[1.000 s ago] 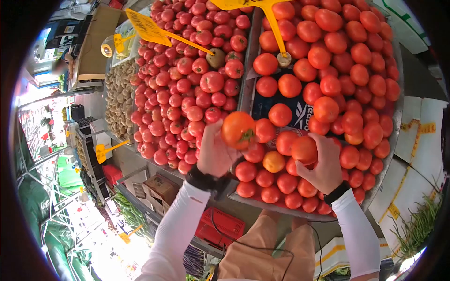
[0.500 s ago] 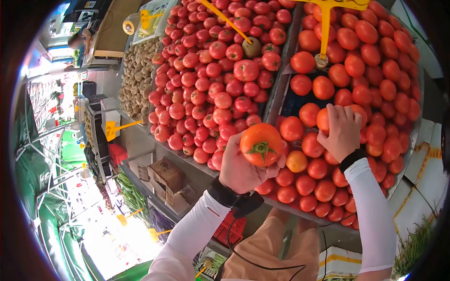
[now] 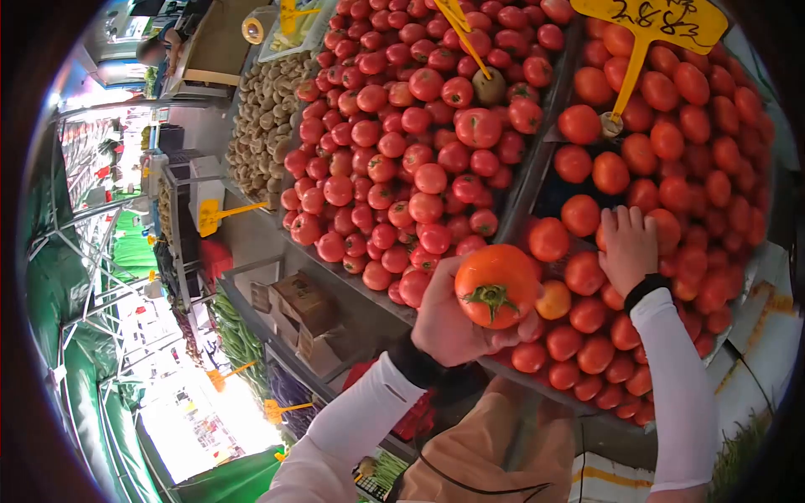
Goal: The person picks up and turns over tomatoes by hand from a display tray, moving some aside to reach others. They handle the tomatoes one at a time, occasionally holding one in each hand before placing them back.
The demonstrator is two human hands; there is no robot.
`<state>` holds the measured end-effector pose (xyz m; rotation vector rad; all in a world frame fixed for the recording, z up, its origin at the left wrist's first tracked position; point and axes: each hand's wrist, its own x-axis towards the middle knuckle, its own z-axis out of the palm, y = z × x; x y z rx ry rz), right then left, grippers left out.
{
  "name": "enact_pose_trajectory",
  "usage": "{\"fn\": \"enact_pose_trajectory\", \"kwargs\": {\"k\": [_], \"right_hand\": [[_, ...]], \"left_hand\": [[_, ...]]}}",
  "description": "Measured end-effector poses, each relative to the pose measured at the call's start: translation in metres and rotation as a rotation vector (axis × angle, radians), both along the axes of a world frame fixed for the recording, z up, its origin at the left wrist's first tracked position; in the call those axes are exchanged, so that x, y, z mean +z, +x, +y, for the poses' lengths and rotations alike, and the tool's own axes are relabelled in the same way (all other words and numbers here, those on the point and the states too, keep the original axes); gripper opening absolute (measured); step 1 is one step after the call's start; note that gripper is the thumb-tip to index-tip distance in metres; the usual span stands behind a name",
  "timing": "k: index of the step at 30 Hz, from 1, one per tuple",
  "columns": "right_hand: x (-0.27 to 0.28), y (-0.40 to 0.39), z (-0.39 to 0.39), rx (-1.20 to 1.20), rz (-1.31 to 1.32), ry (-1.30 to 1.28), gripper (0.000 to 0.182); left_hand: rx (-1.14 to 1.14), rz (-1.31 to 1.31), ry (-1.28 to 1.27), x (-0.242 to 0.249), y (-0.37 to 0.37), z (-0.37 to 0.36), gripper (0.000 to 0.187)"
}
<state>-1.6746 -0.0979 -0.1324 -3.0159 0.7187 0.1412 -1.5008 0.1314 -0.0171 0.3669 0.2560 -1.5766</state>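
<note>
Over on the far left there's a bunch of green plastic sheeting [image 3: 84, 411], then a pile of long green pods [image 3: 239, 335], a heap of small brown lumpy produce [image 3: 267, 121] and an open brown cardboard box [image 3: 306, 303]. Next up is a big spread of pinkish-red round tomatoes [image 3: 386, 168]. The left hand [image 3: 449, 327] is just off its lower edge, fingers wrapped round a large glossy orange-red tomato [image 3: 498, 287], green stem end showing. Right beside that in view, there's a smaller yellow-orange tomato [image 3: 553, 300] in the other heap. Then the right hand [image 3: 631, 251], back up, fingers together over the bright red smooth tomatoes [image 3: 725, 155]; can't tell if it's actually gripping one. Yellow plastic price sign [image 3: 650, 23] above it.
</note>
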Motion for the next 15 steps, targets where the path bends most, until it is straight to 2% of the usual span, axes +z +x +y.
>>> {"fn": "enact_pose_trajectory", "kwargs": {"k": [3, 6, 7, 10, 11, 13, 15], "right_hand": [[-0.009, 0.006, 0.000, -0.010, 0.033, -0.050, 0.033], [-0.011, 0.017, -0.001, -0.059, 0.072, -0.043, 0.029], [-0.012, 0.021, -0.002, -0.083, 0.126, -0.035, 0.031], [-0.016, 0.034, 0.004, -0.157, 0.294, -0.071, 0.033], [-0.013, 0.039, 0.004, -0.164, 0.365, -0.063, 0.034], [-0.015, 0.041, 0.003, -0.174, 0.339, -0.060, 0.036], [-0.013, 0.038, 0.002, -0.172, 0.292, -0.037, 0.044]], "left_hand": [[0.092, -0.051, 0.390, 0.011, 0.002, -0.003, 0.061], [0.049, -0.376, 0.424, -0.007, 0.012, 0.002, 0.059], [0.057, -0.383, 0.390, -0.011, 0.014, 0.002, 0.059], [0.122, -0.685, 0.555, -0.001, 0.003, -0.015, 0.055], [0.035, -0.891, 0.572, 0.002, 0.003, -0.018, 0.054], [-0.143, -1.304, 0.589, 0.004, 0.008, -0.028, 0.052], [-0.254, -1.548, 0.613, -0.005, 0.010, -0.042, 0.055]]}}
